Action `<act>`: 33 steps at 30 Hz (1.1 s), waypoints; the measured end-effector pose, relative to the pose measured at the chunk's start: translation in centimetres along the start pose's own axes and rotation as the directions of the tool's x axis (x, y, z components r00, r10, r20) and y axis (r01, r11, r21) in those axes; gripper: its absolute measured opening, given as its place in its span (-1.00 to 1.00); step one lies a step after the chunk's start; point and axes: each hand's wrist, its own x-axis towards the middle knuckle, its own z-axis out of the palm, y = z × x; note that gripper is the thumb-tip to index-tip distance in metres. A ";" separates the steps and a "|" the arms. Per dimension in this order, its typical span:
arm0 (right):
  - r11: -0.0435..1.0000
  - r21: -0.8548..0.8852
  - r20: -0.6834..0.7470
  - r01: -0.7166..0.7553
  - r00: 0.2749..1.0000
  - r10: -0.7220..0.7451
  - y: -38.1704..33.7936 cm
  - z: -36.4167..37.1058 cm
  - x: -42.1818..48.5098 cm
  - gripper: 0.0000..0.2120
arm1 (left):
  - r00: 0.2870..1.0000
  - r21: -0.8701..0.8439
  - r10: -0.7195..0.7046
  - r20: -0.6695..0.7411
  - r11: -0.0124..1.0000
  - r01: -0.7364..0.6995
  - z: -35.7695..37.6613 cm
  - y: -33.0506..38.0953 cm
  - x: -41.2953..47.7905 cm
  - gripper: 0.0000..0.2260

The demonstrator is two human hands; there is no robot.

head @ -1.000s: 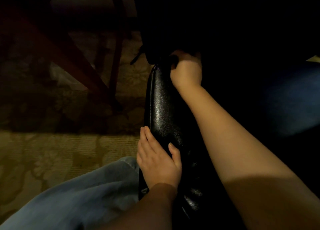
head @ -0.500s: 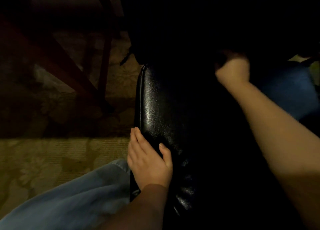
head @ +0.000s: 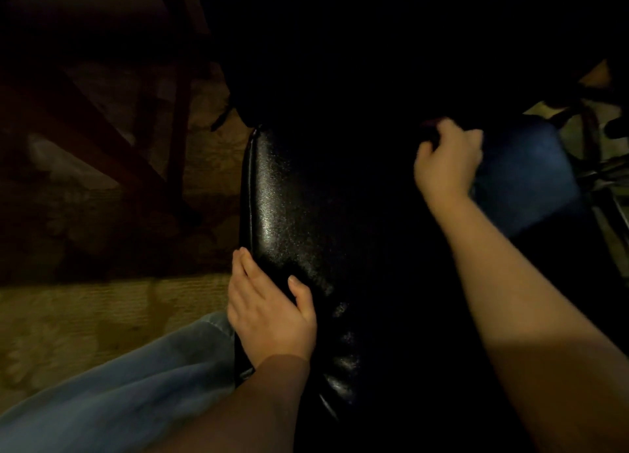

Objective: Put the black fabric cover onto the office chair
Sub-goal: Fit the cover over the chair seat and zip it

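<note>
The cover (head: 306, 78) lies as a dark mass over the far end of the chair (head: 289, 214). Its near edge stops where the glossy black padding begins, so most of the padding is bare. The frame is too dark to show folds or the exact line of that edge on the right side.

Change: one second ago the right hand (head: 446, 159) was clenched at the left far corner of the chair. It now sits at the right side, fingers curled into dark material that appears to be the cover's edge. The left hand (head: 269, 309) has not moved: it rests flat on the near left edge of the padding, fingers straight, thumb on top, steadying the chair.

Assessment: the left corner appears seated, and work passes to the right corner. The cover must then be drawn toward the person.

A jeans leg (head: 119, 401) lies beside the left hand, over a patterned carpet (head: 85, 316). Wooden furniture legs (head: 177, 112) stand farther off.
</note>
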 end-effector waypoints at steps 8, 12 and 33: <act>0.941 0.123 0.143 0.316 0.933 -0.331 6.0 -1.8 -6.3 -0.64 | 1.000 -0.006 0.026 0.013 1.000 -0.026 -0.3 0.0 0.7 -0.36; 0.960 0.087 0.091 0.265 0.958 -0.272 9.6 -5.2 -9.9 -0.65 | 0.996 -0.018 0.071 0.056 0.997 -0.071 -0.7 0.0 2.4 -0.34; 0.987 0.000 0.064 -0.160 0.985 0.160 4.8 -6.5 -25.7 -0.69 | 0.703 0.281 0.585 0.405 0.652 -0.705 -6.1 4.4 9.1 -0.48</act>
